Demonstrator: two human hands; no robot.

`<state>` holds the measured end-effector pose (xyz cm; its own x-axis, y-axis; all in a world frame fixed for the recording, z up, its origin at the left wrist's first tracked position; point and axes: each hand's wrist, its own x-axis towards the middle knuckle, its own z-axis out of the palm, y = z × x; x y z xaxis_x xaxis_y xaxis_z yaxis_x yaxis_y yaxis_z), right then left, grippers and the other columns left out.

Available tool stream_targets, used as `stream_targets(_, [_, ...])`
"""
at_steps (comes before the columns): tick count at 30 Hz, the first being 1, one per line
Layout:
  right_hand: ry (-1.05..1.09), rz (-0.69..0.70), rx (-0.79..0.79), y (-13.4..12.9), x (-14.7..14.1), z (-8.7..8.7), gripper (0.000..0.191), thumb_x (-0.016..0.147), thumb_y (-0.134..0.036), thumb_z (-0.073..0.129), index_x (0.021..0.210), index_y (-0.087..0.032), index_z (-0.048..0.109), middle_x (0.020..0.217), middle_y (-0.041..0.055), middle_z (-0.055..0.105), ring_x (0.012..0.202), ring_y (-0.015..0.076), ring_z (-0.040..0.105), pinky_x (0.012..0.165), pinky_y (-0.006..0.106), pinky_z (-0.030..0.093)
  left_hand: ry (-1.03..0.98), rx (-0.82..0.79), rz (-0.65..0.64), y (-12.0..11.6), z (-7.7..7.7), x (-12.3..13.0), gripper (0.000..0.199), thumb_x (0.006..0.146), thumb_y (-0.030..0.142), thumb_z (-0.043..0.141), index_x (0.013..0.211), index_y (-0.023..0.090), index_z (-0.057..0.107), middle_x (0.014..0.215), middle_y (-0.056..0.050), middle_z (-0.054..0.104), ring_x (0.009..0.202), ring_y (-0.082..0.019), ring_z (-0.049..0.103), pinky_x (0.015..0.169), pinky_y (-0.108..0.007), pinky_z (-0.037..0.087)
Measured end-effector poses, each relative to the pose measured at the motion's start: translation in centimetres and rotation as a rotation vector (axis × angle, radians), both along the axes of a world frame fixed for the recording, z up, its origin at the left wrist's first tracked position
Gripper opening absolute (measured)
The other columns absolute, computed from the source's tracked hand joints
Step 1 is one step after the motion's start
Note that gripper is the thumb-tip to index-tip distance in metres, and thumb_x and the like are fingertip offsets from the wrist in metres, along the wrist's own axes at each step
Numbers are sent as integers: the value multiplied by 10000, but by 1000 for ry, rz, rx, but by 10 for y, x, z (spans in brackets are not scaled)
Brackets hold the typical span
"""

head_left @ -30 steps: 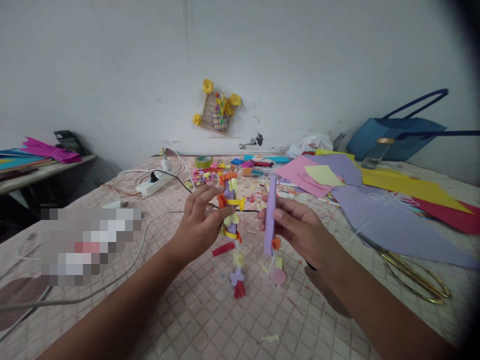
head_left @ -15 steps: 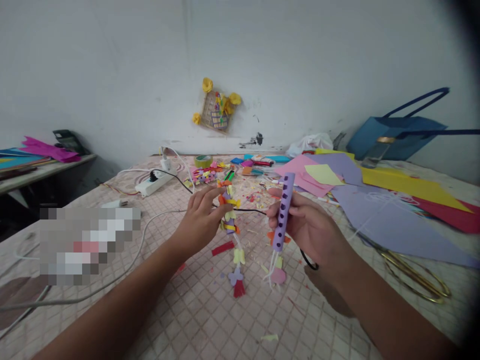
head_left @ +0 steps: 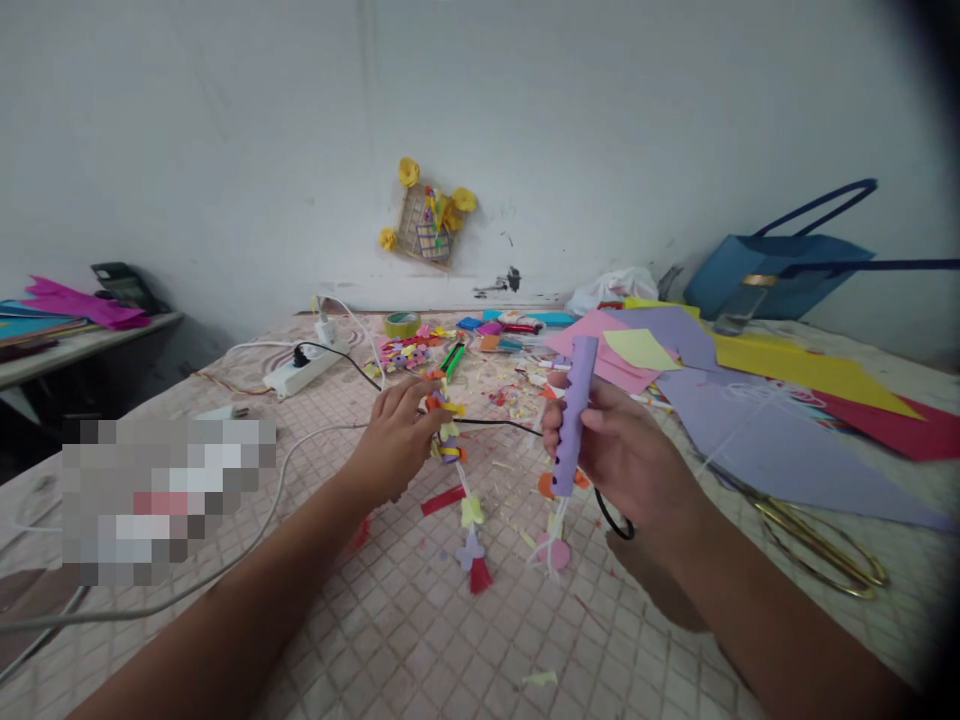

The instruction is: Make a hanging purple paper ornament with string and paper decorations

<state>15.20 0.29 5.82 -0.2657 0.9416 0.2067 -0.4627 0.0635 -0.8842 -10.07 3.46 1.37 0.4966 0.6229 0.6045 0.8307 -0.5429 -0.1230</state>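
My right hand [head_left: 626,440] is closed around a purple paper tube [head_left: 576,420] that it holds nearly upright above the table. Dark dots run down the tube's left edge, and white strings hang from its lower end over a pink paper disc [head_left: 553,552]. Closer to the left, my left hand [head_left: 401,435] has its fingers closed on a second purple paper tube [head_left: 448,445], wrapped with yellow and orange paper pieces. From that tube, strings lead to a pale yellow paper piece [head_left: 472,512], a lilac paper flower [head_left: 470,552] and a red paper fringe [head_left: 480,575].
Paper scraps [head_left: 517,393] litter the table beyond my hands. A green cutter [head_left: 453,360], a tape roll [head_left: 403,323] and a power strip [head_left: 304,370] lie further back. Coloured sheets [head_left: 772,440] and gold scissors [head_left: 821,545] are on the right. A black cable [head_left: 499,421] crosses between my hands.
My right hand has turned the purple tube, so its dotted side has moved to the left and a plain side faces me. My left hand stays on the decorated tube.
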Motion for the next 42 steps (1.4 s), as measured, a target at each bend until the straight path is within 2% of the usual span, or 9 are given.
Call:
stream_targets(7, [-21, -92, 112, -11, -5, 34, 234, 691, -250, 648, 925, -256, 648, 733, -6, 672, 621, 145, 623, 565, 278, 519, 86, -210, -14, -1, 5, -2, 365, 779, 39, 474, 1019, 248, 653, 1315, -105, 453, 1275, -329, 341, 997, -533, 331])
stream_targets(12, [-59, -84, 312, -22, -10, 66, 212, 723, -258, 642, 933, -281, 623, 773, -20, 668, 647, 145, 631, 575, 284, 532, -163, -292, -98, -8, 11, 6, 393, 732, 3, 454, 1017, 193, 646, 1285, -117, 500, 1265, -307, 360, 1049, -537, 249])
stream_targets(14, [-66, -114, 379, -23, -15, 70, 188, 739, -259, 641, 920, -290, 601, 790, -27, 667, 685, 152, 646, 592, 291, 540, -393, -447, -259, -20, 16, 17, 351, 760, 58, 475, 1054, 178, 622, 1290, -124, 504, 1247, -281, 398, 1053, -500, 266])
stream_targets(18, [-45, -130, 436, -18, -28, 63, 180, 746, -275, 648, 897, -289, 553, 800, -44, 657, 690, 143, 650, 570, 277, 541, -994, -1159, -671, -52, 23, 44, 409, 917, 393, 386, 1268, 204, 477, 1182, -124, 605, 1113, -263, 546, 963, -469, 380])
stream_targets(20, [-1, -143, 422, -10, -32, 55, 194, 734, -257, 661, 885, -274, 540, 791, -50, 656, 662, 123, 638, 546, 251, 532, -1145, -1370, -931, -64, 23, 54, 554, 886, 567, 360, 1272, 185, 468, 1097, -132, 647, 1091, -269, 568, 980, -476, 351])
stream_targets(22, [28, -173, 379, -1, -31, 46, 190, 722, -223, 672, 854, -259, 540, 776, -51, 656, 645, 106, 622, 545, 231, 527, -1194, -1538, -1019, -70, 23, 59, 632, 853, 644, 346, 1223, 161, 517, 1017, -136, 669, 1021, -264, 604, 956, -461, 364])
stream_targets(25, [75, -234, 288, 11, -22, 34, 165, 704, -206, 675, 810, -247, 555, 742, -48, 644, 642, 99, 611, 540, 218, 517, -1189, -1639, -1014, -68, 20, 57, 645, 822, 667, 391, 1150, 142, 570, 942, -137, 672, 879, -251, 649, 852, -420, 425])
stream_targets(30, [120, -325, 258, 22, -3, 27, 143, 693, -234, 674, 793, -236, 571, 721, -45, 643, 622, 91, 604, 509, 190, 483, -1147, -1530, -853, -62, 14, 49, 510, 859, 549, 465, 1185, 161, 512, 942, -137, 652, 812, -232, 652, 708, -345, 439])
stream_targets(42, [117, -344, 249, 25, 8, 26, 151, 698, -244, 691, 826, -235, 613, 740, -36, 657, 638, 96, 598, 521, 187, 487, -1150, -1725, -802, -70, 10, 58, 892, 767, 733, 379, 1435, 196, 133, 1189, -232, 565, 1074, -315, 577, 857, -450, 378])
